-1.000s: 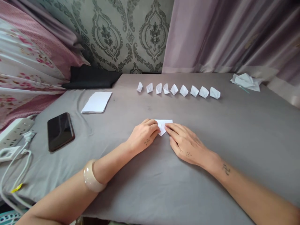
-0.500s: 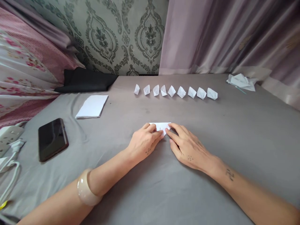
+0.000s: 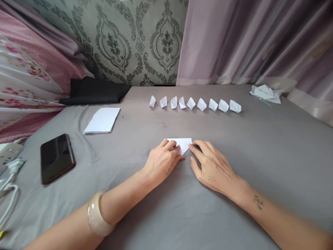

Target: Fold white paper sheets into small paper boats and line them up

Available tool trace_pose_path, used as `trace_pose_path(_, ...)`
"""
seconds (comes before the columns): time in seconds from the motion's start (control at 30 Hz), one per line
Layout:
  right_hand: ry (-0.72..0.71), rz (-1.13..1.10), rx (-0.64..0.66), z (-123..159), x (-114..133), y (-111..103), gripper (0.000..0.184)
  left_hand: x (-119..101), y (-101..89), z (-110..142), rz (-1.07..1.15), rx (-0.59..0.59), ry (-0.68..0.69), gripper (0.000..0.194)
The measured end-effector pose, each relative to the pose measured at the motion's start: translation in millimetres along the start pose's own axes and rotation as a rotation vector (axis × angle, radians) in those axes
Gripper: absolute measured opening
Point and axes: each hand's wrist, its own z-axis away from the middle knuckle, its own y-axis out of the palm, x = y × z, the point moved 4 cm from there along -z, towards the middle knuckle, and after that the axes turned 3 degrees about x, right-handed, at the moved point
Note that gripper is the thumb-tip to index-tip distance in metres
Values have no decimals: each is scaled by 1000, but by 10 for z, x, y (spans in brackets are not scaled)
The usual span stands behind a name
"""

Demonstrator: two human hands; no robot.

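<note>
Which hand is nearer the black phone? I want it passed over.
Left. The left hand rests on the folded paper, right of the phone; the right hand lies farther right.
</note>
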Motion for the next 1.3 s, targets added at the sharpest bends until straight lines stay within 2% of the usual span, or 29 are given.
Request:
trace_pose_path(0.13, 7, 0, -35, -26, 13, -11, 35, -17, 15, -14, -55, 35, 27, 35)
trace_pose_path(0.3, -142, -15, -3, -40, 71, -4, 36, -12, 13, -16, -66, 10, 71, 35)
trace_pose_path(0.5, -73, 41, -29, -138, -9, -20, 29, 42, 14, -28, 45, -63, 26, 34)
trace_pose_path(0.6, 26, -36, -11, -279, -87, -15, 30, 32, 15, -18, 53, -74, 33, 33)
trace_pose_path(0.7, 76, -160, -15, -393, -147, 34, 18, 41, 13, -11, 87, -95, 23, 35)
trace_pose_path(0.8, 71, -224, -46, -435, -189, 115, 31, 110, 35, -41, 186, -101, -19, 32)
trace_pose_path(0.87, 78, -261, -59, -437, -217, 162, 32, 190, 43, -78, 235, -139, -75, 21)
trace_pose_path(0.9, 76, -275, -63, -435, -224, 177, 31, 236, 42, -96, 242, -167, -112, 20)
trace_pose_path(0.93, 69, -285, -64, -432, -226, 185, 30, 279, 43, -113, 238, -181, -151, 28)
trace_pose_path(1.03, 51, -308, -60, -423, -217, 178, 26, 364, 56, -149, 236, -133, -233, 44)
trace_pose_path(1.3, 67, -360, -37, -418, -225, 162, 27, 373, 16, -162, 331, -36, -254, 34)
